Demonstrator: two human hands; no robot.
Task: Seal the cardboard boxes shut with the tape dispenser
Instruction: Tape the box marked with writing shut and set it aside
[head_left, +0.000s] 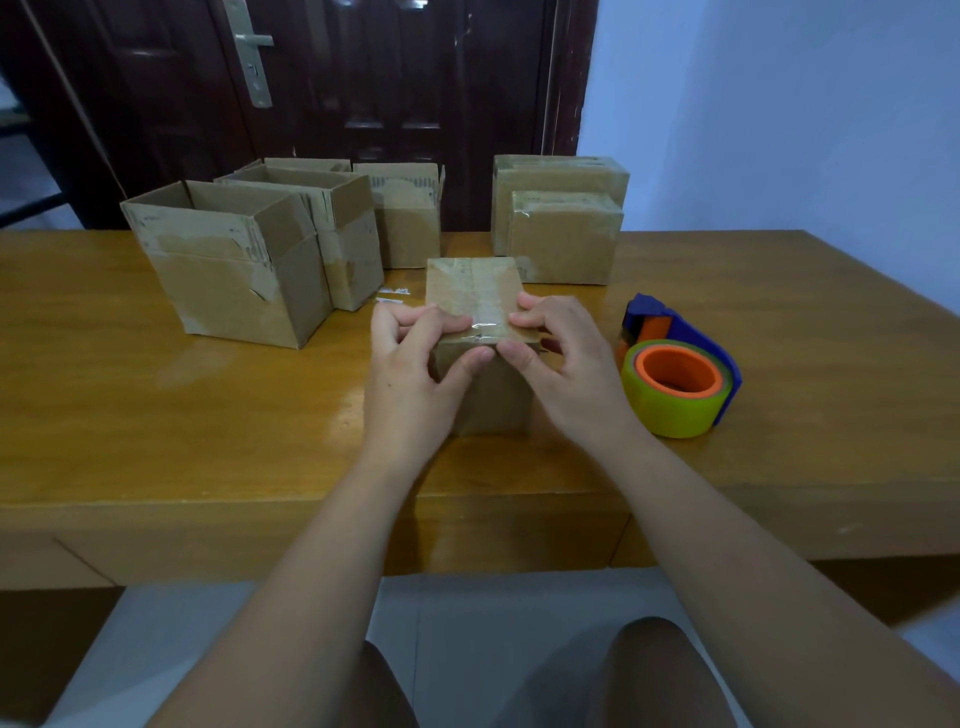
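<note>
A small closed cardboard box (475, 291) stands in the middle of the wooden table (208, 415), with a strip of clear tape running down its top seam and over the near edge. My left hand (410, 374) grips the box's near left corner, thumb pressed on the tape at the front edge. My right hand (561, 364) holds the near right corner, fingers curled over the top edge. The blue and orange tape dispenser (680, 374), with a yellow-green roll, lies on the table just right of my right hand, untouched.
Several open boxes (234, 275) crowd the back left of the table. Two closed boxes (563, 234) are stacked at the back right. Small white scraps (392, 295) lie left of the small box. A dark door (363, 78) stands behind the table.
</note>
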